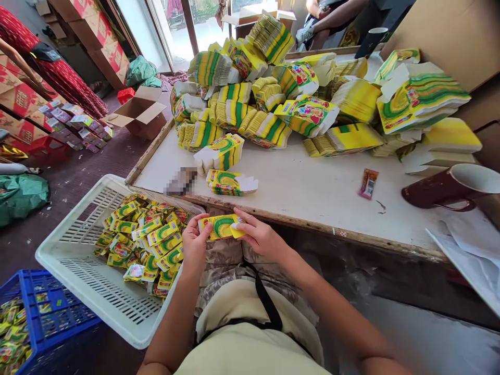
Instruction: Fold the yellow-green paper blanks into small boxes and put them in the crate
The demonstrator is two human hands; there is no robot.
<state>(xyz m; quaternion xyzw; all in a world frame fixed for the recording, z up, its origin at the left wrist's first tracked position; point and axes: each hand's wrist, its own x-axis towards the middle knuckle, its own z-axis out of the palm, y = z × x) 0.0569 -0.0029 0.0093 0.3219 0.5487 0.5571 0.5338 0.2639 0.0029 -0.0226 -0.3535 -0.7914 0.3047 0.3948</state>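
I hold a small yellow-and-green carton [219,227] in front of my lap, just below the table's front edge. My left hand [195,240] grips its left end with curled fingers. My right hand [258,235] pinches its right end, a thumb on the yellow flap. A white slotted crate [89,284] to my left holds several finished cartons [146,239] of the same kind. On the table lie a partly folded carton [230,182] and a stack of flat ones [219,152].
A large heap of flat carton blanks [297,99] covers the far half of the white table [312,192]. A dark red mug [449,188] and a small sachet [367,183] sit at the right. A blue crate [42,317] stands lower left. Another person sits at the far end.
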